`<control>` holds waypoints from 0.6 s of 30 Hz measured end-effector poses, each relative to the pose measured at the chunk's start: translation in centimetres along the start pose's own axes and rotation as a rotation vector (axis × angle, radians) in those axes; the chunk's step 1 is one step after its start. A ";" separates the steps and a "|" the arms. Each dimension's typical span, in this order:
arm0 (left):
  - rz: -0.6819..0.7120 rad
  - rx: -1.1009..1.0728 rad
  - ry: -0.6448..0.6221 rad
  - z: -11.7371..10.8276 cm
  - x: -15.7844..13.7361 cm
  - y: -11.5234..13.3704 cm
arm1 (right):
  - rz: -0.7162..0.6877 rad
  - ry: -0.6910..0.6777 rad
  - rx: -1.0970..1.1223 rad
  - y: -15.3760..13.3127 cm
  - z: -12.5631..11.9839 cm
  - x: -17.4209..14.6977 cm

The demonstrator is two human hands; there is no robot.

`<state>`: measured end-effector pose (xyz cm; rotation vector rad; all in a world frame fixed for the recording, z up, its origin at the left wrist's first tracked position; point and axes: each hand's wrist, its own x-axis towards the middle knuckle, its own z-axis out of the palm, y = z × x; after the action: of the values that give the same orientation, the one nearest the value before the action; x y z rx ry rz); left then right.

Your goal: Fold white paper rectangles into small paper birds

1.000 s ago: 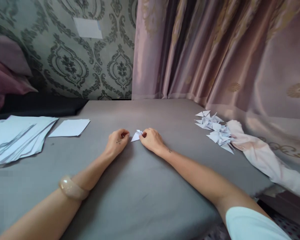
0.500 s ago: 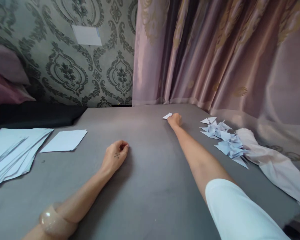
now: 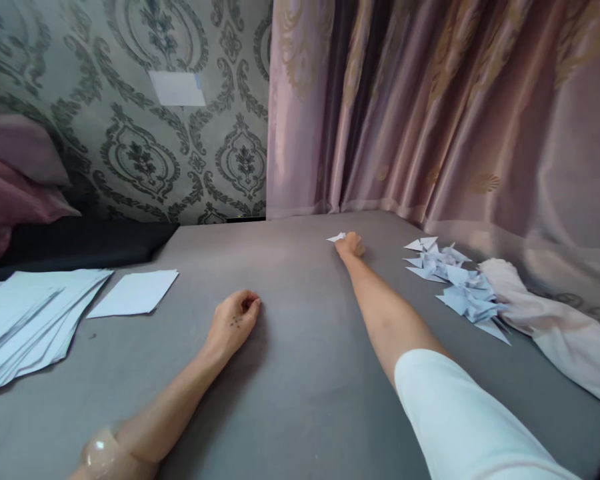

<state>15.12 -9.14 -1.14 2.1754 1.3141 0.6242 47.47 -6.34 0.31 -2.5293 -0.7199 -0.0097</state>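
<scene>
Far out on the grey table [image 3: 290, 373], my right hand [image 3: 351, 245] pinches a small folded white paper piece [image 3: 337, 237]. Its pointed end sticks out to the left of my fingers; the rest is hidden by them. My left hand [image 3: 236, 315] rests on the table nearer to me, curled with thumb and fingers together, and nothing shows in it. Right of my right hand lies a heap of folded paper pieces [image 3: 467, 290] with sharp points, white and pale blue.
At the left are a fanned stack of large white sheets [image 3: 25, 320] and a small pile of square paper [image 3: 135, 293]. Behind them lies black cloth [image 3: 90, 243]. A whitish cloth [image 3: 550, 320] lies along the right. Wallpaper [image 3: 95, 93] and a pink curtain [image 3: 300, 133] stand behind the table.
The view has tilted slightly, so the scene sits a little lower. My right hand stays at the far spot with the folded paper, which looks slightly turned. My left hand has hardly moved.
</scene>
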 end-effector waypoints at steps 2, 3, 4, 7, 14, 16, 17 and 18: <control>-0.002 0.002 -0.004 0.0 0.0 0.0 | 0.006 -0.036 0.004 0.2 -0.1 -0.1; 0.000 0.003 -0.005 0.0 0.1 -0.1 | 0.005 -0.053 0.003 0.3 -0.2 -0.2; 0.005 0.003 -0.007 0.0 0.1 -0.1 | -0.003 -0.067 0.004 0.4 -0.3 -0.4; 0.033 -0.011 -0.017 0.1 0.2 -0.4 | -0.065 -0.115 0.002 1.2 -0.7 -1.5; 0.046 -0.013 -0.035 -0.1 0.3 -0.9 | -0.442 -0.284 0.025 3.1 -1.7 -10.0; 0.074 -0.008 -0.046 -0.2 0.2 -1.1 | -0.604 -0.309 0.048 3.5 -2.0 -13.3; 0.085 0.006 -0.036 -0.2 0.2 -1.2 | -0.678 -0.313 0.054 3.7 -2.1 -14.7; 0.100 0.028 -0.003 -0.2 0.1 -1.3 | -0.733 -0.305 0.055 3.8 -2.2 -16.0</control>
<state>14.16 -8.45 -1.80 2.2751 1.2255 0.6447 35.91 -17.99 -1.78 -2.0959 -1.7002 0.1425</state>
